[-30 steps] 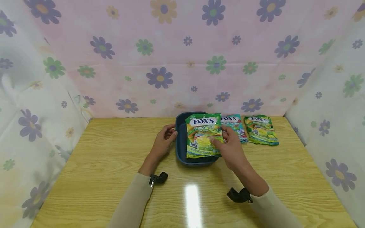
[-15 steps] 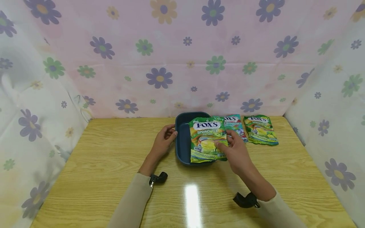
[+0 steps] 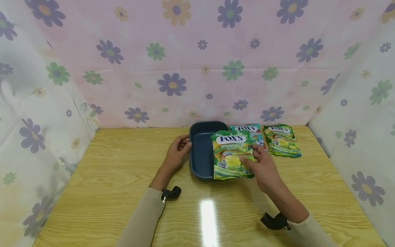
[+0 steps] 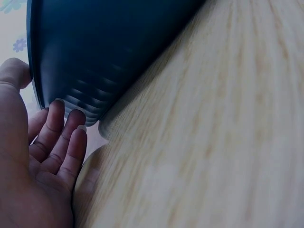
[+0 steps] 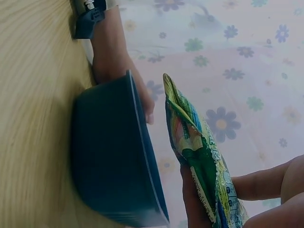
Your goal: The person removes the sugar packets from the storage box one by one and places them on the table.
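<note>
My right hand (image 3: 266, 169) pinches a green Fox's Spring Tea candy bag (image 3: 232, 157), thumb on its front and fingers behind. The bag is upright over the right side of a dark blue plastic basin (image 3: 200, 151). In the right wrist view, the candy bag (image 5: 209, 161) is edge-on, apart from the basin (image 5: 114, 147), and a second wrapper edge shows against it. My left hand (image 3: 177, 152) holds the basin's left side. The left wrist view shows that hand's thumb (image 4: 16, 73) at the rim and its fingertips by the ribbed outer wall.
A teal Fox's candy bag (image 3: 247, 128), partly hidden by the held bag, lies behind it on the wooden table (image 3: 129, 161). Further right lies another green Spring Tea bag (image 3: 282, 140). Flowered cloth (image 3: 191, 51) lines the back and both sides.
My right hand has moved right and slightly toward me with the candy bag, uncovering more of the basin's inside. The left hand has stayed at the basin's side.
</note>
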A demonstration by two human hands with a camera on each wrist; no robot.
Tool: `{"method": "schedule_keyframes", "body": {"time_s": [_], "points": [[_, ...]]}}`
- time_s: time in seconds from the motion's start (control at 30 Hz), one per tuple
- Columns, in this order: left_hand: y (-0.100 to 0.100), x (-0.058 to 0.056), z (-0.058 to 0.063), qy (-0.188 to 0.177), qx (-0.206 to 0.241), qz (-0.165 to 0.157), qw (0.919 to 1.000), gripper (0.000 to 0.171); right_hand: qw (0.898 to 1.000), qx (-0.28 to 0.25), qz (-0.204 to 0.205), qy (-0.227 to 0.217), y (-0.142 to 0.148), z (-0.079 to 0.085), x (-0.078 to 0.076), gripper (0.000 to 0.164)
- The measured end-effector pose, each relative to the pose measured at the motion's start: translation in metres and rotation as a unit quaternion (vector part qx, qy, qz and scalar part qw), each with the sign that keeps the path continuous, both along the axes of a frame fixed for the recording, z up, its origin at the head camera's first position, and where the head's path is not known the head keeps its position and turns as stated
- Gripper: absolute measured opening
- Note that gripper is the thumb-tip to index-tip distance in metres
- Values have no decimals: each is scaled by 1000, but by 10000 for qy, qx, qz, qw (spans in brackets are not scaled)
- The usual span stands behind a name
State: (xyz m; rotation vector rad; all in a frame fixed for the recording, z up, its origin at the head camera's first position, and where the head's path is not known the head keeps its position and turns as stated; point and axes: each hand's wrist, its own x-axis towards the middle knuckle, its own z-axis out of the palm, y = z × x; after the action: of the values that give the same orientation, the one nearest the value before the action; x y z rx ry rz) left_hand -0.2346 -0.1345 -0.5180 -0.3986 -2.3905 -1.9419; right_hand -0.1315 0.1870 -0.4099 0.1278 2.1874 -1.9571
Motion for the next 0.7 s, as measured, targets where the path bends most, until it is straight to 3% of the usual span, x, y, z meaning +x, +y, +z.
{"method": "schedule_keyframes", "body": {"time_s": [0.7], "points": [[0,-1,0,1,23,-34,10000,42,9989,256,-39,-383,39,-11,10,86]]}}
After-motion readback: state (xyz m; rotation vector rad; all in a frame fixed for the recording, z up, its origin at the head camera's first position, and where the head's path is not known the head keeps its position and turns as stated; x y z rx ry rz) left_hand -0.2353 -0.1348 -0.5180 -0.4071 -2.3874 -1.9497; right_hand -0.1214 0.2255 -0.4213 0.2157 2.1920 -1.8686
